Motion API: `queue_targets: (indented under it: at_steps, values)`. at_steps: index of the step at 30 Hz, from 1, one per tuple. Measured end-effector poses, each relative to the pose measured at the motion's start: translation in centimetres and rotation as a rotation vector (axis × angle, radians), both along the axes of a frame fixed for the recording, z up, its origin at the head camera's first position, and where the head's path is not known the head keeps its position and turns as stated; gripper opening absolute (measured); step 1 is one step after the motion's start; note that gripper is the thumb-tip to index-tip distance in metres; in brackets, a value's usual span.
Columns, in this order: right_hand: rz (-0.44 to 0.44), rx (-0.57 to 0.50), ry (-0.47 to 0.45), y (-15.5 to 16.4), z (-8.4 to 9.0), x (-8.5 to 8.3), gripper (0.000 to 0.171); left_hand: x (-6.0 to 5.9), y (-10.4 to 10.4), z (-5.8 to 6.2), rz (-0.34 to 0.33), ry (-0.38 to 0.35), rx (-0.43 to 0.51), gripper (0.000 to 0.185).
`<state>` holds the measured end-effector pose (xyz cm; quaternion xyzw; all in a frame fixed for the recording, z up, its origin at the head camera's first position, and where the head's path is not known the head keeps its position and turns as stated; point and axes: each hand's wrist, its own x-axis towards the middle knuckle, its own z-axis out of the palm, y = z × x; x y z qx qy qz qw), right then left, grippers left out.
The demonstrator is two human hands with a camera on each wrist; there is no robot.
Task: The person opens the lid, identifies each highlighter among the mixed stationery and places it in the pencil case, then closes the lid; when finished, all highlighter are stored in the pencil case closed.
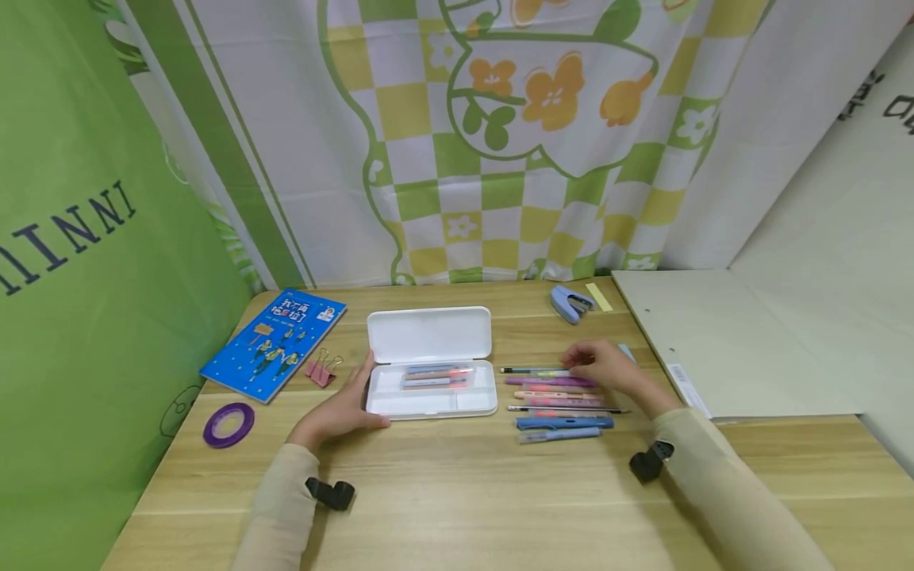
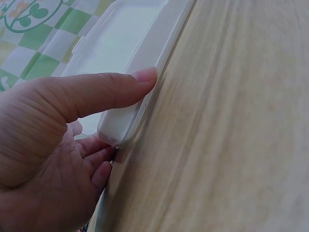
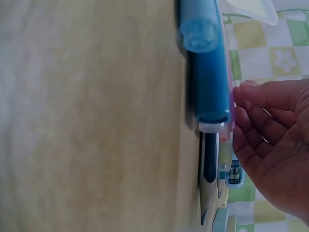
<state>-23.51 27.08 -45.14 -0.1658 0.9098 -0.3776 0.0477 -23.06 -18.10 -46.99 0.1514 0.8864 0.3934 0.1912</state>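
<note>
A white pencil case [image 1: 432, 403] lies with its lid raised, holding several pens [image 1: 435, 377] in its back compartment. My left hand [image 1: 345, 408] grips its left end; in the left wrist view the thumb [image 2: 113, 92] lies over the front rim and the fingers curl at the corner. My right hand [image 1: 603, 366] is at the far end of a row of pens, fingertips right at a dark pencil [image 1: 524, 370]. Nearer in that row lie a purple pen [image 1: 546, 381] and blue pens [image 1: 564, 423]. Pens partly hide the right fingertips in the right wrist view; I cannot tell whether they pinch anything.
A blue book [image 1: 274, 345], a pink binder clip [image 1: 321, 371] and a purple tape roll [image 1: 228, 425] lie on the left. Behind the right hand are a lilac stapler [image 1: 570, 304] and a yellow strip [image 1: 598, 297]. A large pale board [image 1: 743, 349] covers the right side.
</note>
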Motion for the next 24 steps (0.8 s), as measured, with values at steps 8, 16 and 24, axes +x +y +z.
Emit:
queue_targets:
  at_steps: [8, 16, 24]
  values:
    - [0.003, 0.011, 0.012, 0.45, -0.36, -0.22, 0.014, -0.04, 0.02, 0.02, -0.001, -0.004, 0.001, 0.125]
    - [0.036, 0.024, 0.038, 0.47, -0.67, -0.42, 0.013, 0.07, 0.12, 0.10, -0.001, 0.005, 0.001, 0.123]
    - [0.072, 0.046, 0.053, 0.56, -0.70, -0.59, 0.012, 0.20, 0.17, 0.17, 0.000, 0.002, 0.002, 0.123]
